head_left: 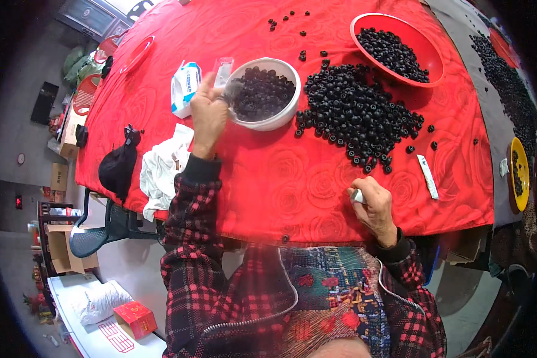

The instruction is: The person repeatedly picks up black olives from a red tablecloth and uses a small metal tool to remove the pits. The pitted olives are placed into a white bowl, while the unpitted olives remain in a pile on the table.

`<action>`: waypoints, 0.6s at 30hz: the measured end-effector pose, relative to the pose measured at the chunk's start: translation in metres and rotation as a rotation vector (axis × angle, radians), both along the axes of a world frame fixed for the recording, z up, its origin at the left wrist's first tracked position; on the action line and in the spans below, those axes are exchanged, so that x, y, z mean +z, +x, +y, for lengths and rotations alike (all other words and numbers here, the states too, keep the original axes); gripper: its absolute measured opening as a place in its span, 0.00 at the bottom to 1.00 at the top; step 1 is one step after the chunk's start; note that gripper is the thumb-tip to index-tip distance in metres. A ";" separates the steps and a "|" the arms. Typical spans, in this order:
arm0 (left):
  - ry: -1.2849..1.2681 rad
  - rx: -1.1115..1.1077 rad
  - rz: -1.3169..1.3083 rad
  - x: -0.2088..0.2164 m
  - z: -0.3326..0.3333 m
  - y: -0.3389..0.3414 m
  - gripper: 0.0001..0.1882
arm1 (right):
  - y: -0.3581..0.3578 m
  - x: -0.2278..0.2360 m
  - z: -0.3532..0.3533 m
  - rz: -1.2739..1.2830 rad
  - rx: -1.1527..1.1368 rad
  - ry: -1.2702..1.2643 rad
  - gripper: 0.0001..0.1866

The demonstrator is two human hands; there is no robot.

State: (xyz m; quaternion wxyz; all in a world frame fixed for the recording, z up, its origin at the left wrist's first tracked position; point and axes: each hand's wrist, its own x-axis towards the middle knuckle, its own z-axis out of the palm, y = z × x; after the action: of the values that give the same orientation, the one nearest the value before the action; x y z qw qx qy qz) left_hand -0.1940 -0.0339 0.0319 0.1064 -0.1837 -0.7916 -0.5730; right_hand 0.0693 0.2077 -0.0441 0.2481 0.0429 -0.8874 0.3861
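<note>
My left hand (209,116) is raised at the left rim of a white bowl (269,126) that holds many small black ring-like parts (262,95). Its fingertips are smeared by motion, with a dark blur beside them over the rim, so I cannot make out whether they hold anything. My right hand (376,209) is closed near the front of the table around a small object with a pale, whitish end (357,196); the rest of it is hidden in the fingers. A wide heap of the same black parts (358,113) lies ahead of this hand, right of the bowl.
A red bowl (438,62) with more black parts stands behind the heap. A blue-and-white packet (185,83), white cloth (164,170) and black cap-like item (116,170) lie to the left. Right are a white strip (427,177) and a yellow plate (522,155).
</note>
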 end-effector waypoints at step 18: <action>-0.524 -0.181 0.410 -0.100 0.119 0.093 0.34 | -0.002 0.002 0.000 -0.076 -0.017 0.197 0.13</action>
State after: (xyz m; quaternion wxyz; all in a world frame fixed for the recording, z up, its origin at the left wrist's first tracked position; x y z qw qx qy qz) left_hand -0.1008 0.0848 -0.0677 0.1612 -0.3856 -0.8544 -0.3086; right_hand 0.0678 0.2072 -0.0423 0.2120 0.0450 -0.9302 0.2964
